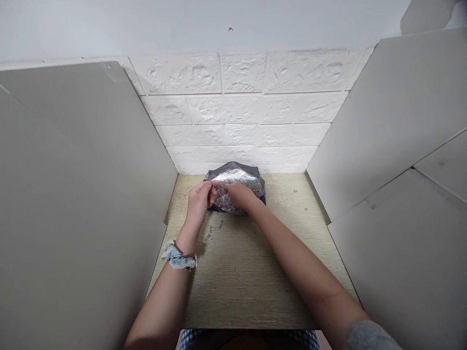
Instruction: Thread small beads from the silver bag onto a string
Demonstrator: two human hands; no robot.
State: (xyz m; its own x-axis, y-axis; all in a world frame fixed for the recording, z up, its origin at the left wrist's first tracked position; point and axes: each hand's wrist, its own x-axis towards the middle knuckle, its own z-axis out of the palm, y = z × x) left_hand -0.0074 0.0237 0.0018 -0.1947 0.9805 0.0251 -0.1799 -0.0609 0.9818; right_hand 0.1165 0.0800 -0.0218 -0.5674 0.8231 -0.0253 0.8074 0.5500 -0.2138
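Observation:
A bag with a shiny silver lining (pixel 237 176) lies opened at the back of the table, with many small, mostly clear and reddish beads (pixel 224 200) inside. My left hand (pixel 200 197) is closed in a pinch at the bag's left side, on what looks like the thin thread of a beaded string; the thread itself is hard to see. Below that hand, the beaded string (pixel 213 230) trails over the tabletop. My right hand (pixel 239 194) reaches over the beads from the right, fingers bent together. Whatever its fingertips hold is too small to make out.
The wooden tabletop (pixel 248 272) ends at a white brick-patterned wall (pixel 241 109). Grey panels stand at the left (pixel 83 194) and right (pixel 383 146). A few loose beads (pixel 295 191) lie right of the bag. A blue scrunchie (pixel 178 256) circles my left wrist.

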